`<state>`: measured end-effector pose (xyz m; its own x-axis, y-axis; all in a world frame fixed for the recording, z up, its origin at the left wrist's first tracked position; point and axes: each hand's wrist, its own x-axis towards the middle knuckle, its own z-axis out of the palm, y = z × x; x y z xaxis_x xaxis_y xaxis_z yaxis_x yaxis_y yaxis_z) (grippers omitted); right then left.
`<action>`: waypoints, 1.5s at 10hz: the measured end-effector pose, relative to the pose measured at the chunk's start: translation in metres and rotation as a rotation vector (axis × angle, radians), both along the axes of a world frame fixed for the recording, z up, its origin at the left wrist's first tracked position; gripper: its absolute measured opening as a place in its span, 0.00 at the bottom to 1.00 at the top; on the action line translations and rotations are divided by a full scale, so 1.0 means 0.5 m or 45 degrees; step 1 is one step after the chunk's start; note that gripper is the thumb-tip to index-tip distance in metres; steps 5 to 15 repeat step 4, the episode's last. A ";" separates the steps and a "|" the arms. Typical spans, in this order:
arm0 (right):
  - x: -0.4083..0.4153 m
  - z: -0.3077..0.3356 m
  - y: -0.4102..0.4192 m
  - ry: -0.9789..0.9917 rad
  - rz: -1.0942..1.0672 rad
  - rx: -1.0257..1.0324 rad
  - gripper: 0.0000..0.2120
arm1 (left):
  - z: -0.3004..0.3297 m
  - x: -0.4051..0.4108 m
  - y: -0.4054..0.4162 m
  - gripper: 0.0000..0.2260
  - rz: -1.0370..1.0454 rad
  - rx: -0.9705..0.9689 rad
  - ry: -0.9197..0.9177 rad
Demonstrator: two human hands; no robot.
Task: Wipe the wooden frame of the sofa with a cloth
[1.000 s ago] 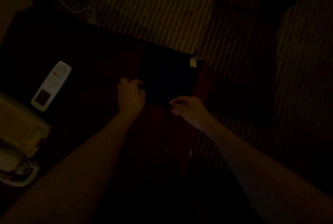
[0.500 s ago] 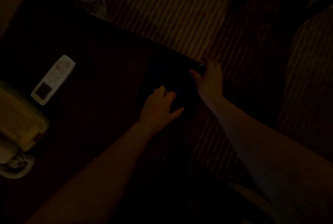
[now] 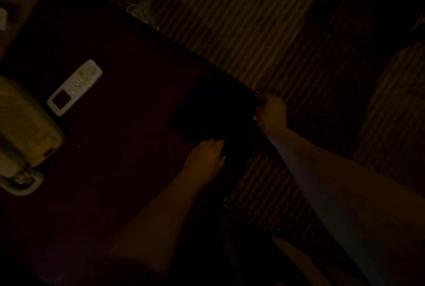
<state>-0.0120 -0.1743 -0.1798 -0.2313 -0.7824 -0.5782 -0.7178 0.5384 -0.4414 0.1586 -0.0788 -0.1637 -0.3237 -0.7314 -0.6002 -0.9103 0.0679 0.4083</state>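
The cloth (image 3: 213, 111) is a dark flat square lying at the right corner of the dark wooden table (image 3: 115, 147), hard to make out in this light. Since a second ago both hands shifted: the right hand (image 3: 271, 113) now pinches its far right corner, and the left hand (image 3: 207, 157) rests flat, fingers relaxed, on the near edge. Looks like it's about to be picked up; no sofa in sight yet.

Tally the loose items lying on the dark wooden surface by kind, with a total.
Dark cloth: 1
Remote control: 1
Corded telephone: 1
Total: 3
The left hand rests on the cloth; the right hand grips its far corner.
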 end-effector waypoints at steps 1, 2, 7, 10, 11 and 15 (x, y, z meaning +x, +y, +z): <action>-0.005 0.002 0.008 0.122 0.106 -0.021 0.13 | -0.001 0.010 -0.018 0.19 -0.011 0.169 0.060; -0.009 0.032 0.021 0.080 0.143 0.089 0.14 | 0.023 0.029 -0.041 0.22 0.036 0.430 0.100; -0.016 0.134 0.051 -0.020 0.196 0.101 0.12 | 0.137 0.060 -0.069 0.11 0.053 0.424 0.031; -0.016 0.134 0.051 -0.020 0.196 0.101 0.12 | 0.137 0.060 -0.069 0.11 0.053 0.424 0.031; -0.016 0.134 0.051 -0.020 0.196 0.101 0.12 | 0.137 0.060 -0.069 0.11 0.053 0.424 0.031; -0.016 0.134 0.051 -0.020 0.196 0.101 0.12 | 0.137 0.060 -0.069 0.11 0.053 0.424 0.031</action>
